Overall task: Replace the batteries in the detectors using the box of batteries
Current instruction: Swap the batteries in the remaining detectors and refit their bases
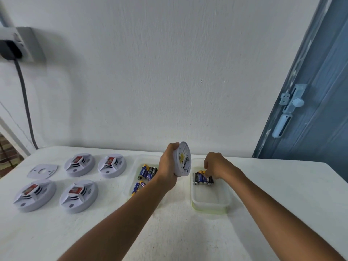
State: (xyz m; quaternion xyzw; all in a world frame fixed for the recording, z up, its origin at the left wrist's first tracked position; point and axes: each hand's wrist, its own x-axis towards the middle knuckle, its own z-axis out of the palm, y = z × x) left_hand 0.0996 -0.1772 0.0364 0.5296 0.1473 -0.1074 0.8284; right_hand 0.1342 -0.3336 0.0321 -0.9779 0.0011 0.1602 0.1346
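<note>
While the left hand point(168, 162) grips a detector point(182, 159) tilted on edge above the worktop point(188, 232), the right hand point(216, 164) pinches at batteries point(204, 179) in the right box point(210, 202). Step: prob. fetching a battery; next needs seating w/ correct polarity.

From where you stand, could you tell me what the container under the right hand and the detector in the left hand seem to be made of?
Container: probably translucent plastic with a cloudy finish; the table shows through its walls, and the base looks greenish.
Detector: likely moulded white plastic, matte and smooth, with small holes round its open back.
</note>
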